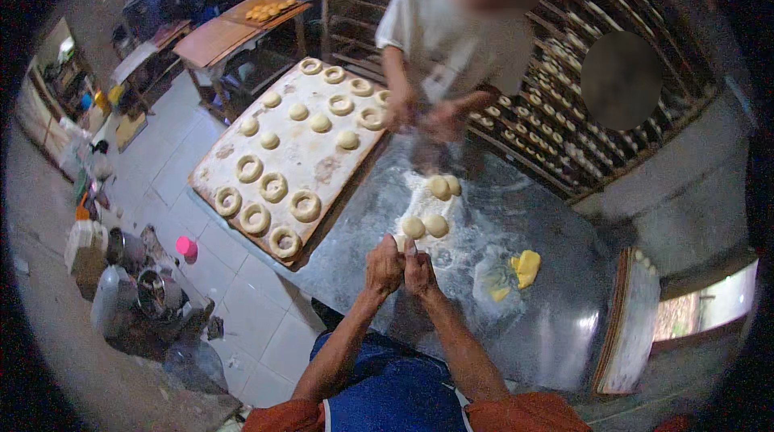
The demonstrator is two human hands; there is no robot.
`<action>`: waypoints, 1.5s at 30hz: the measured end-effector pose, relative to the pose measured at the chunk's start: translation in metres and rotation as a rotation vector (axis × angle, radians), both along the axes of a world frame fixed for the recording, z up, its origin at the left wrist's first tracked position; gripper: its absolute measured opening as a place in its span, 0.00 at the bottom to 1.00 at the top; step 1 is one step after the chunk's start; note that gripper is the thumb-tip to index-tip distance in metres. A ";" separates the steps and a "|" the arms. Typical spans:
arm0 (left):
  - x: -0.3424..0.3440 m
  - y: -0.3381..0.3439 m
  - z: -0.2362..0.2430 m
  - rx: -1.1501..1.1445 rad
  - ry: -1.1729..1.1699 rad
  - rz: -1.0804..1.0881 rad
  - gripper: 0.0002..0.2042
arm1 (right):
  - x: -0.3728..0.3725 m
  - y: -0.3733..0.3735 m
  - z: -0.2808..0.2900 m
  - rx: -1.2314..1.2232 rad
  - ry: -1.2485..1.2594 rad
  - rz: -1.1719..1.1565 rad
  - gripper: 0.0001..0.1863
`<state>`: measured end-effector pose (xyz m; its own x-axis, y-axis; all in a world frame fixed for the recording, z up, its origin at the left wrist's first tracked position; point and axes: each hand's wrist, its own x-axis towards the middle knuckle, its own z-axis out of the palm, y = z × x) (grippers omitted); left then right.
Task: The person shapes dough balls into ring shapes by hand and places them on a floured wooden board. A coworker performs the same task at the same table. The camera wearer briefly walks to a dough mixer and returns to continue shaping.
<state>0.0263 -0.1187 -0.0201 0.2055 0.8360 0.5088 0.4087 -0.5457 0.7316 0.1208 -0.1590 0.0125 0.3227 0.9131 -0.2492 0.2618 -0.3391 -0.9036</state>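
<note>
Close together over the metal table (339, 230), my left hand (384, 267) and my right hand (419, 272) are both closed on one small piece of dough (401, 243). Its pale edge shows between the thumbs; the rest is hidden by my fingers. Just beyond lie two round dough balls, one on the left (413, 227) and one on the right (438, 226). Farther off, more dough balls (439, 187) touch one another on a patch of white flour (418, 205).
A floured board (310, 162) at left carries dough rings (274, 187) and balls (320, 123). Yellow fat (526, 268) sits by a plastic sheet (493, 275) at right. Opposite stands a person (451, 45), hands over the table, before racks of dough (548, 110). Pots (157, 291) crowd the left.
</note>
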 end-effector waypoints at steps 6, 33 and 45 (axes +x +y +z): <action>-0.050 0.042 0.036 -0.768 -0.744 -0.176 0.17 | -0.045 0.048 -0.021 0.438 -0.157 -0.040 0.30; -0.348 0.251 -0.029 -0.090 -0.298 0.323 0.21 | -0.305 0.294 0.007 0.162 0.507 0.613 0.35; -0.450 0.319 -0.016 -0.266 0.131 0.624 0.11 | -0.302 0.382 -0.003 0.265 -0.974 0.584 0.28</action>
